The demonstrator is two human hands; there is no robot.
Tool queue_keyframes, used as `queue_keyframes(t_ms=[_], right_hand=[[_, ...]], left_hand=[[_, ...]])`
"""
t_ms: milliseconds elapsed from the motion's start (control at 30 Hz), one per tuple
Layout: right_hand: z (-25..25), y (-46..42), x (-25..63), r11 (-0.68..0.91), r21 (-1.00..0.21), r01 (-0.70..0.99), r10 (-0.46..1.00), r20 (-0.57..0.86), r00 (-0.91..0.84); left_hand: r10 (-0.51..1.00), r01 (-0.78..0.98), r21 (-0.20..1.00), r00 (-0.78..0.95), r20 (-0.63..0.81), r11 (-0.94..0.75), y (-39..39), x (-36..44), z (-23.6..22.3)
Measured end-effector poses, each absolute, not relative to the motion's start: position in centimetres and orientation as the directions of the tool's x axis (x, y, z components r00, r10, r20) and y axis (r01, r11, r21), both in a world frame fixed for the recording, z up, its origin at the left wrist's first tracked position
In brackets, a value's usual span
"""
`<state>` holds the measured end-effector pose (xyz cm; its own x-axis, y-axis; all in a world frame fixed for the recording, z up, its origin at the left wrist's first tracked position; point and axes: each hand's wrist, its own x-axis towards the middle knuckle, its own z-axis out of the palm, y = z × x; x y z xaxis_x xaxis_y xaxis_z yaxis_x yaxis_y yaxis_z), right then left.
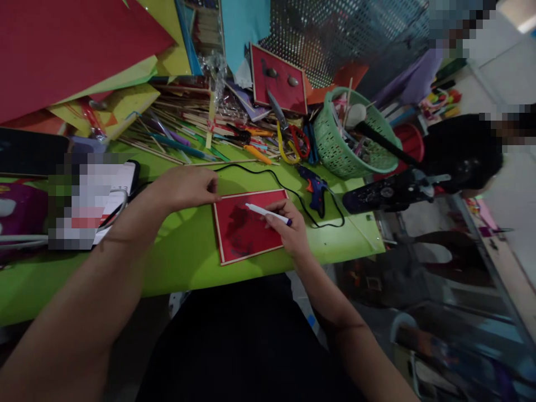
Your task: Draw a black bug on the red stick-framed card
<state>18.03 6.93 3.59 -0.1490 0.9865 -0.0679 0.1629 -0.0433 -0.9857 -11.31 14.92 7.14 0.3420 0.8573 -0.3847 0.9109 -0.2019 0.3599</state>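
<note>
A red card with a pale wooden border (pixel 240 231) lies on the green table top (pixel 184 262). My right hand (pixel 288 226) rests on the card's right side, fingers closed round a white pen with a purple end (pixel 266 212), its tip pointing left over the card. My left hand (pixel 188 187) sits just beyond the card's upper left corner, fingers curled and pinched together; whether anything is in them is hidden.
A blue glue gun (pixel 315 190) with a black cable lies right of the card. Behind it stand a green basket (pixel 355 139), scissors (pixel 288 137), several sticks and pens (pixel 196 131), coloured paper sheets (pixel 75 50) and another red panel (pixel 278 84). The table edge runs close to my body.
</note>
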Motion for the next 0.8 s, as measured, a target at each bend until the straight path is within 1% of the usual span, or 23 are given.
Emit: queue_keyframes(t_ms=[233, 433, 567, 700, 800], right_hand=[[3.5, 6.8, 17.9, -0.031, -0.971, 0.238, 0.988, -0.067, -0.142], [3.5, 6.6, 18.1, -0.012, -0.962, 0.272, 0.986, -0.057, -0.156], [3.5, 6.5, 18.1, 0.004, -0.951, 0.308, 0.985, -0.05, -0.167], [3.3, 6.4, 18.1, 0.018, -0.933, 0.359, 0.983, -0.049, -0.177], [3.2, 6.3, 18.1, 0.004, -0.929, 0.37, 0.988, -0.053, -0.144]], left_hand=[[0.849, 0.907, 0.362, 0.355, -0.391, -0.213, 15.1, -11.4, 7.0], [0.857, 0.888, 0.426, 0.348, -0.38, -0.171, 15.1, -11.4, 6.8], [0.85, 0.906, 0.389, 0.333, -0.407, -0.169, 15.0, -11.1, 7.3], [0.846, 0.913, 0.376, 0.32, -0.426, -0.156, 14.9, -10.8, 7.9], [0.842, 0.92, 0.356, 0.318, -0.436, -0.163, 14.9, -10.8, 8.0]])
